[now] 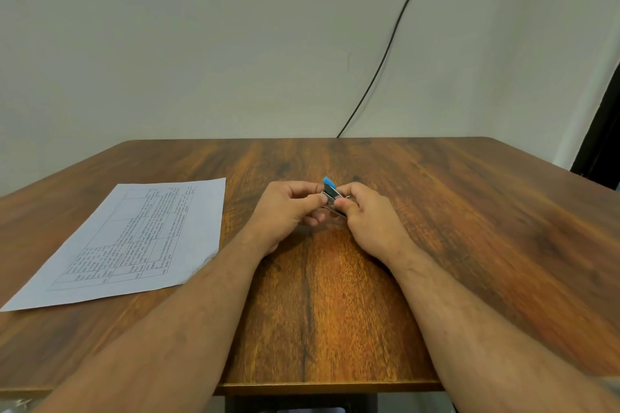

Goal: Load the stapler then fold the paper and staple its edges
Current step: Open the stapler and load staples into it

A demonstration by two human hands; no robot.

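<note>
Both grips pinch one small blue-and-black metal stapler [330,194] between them: left hand [288,211] with curled fingers at its near end, right hand [372,216] with thumb on its side, low over the brown wood-grain table [469,211]. Its blue top is tilted up. Well to the left, a white printed paper sheet [134,238] lies flat and unfolded on the table.

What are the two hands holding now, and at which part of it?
Both hands hold the small stapler: the left hand pinches its left end, the right hand its right end. The blue top is raised.
</note>
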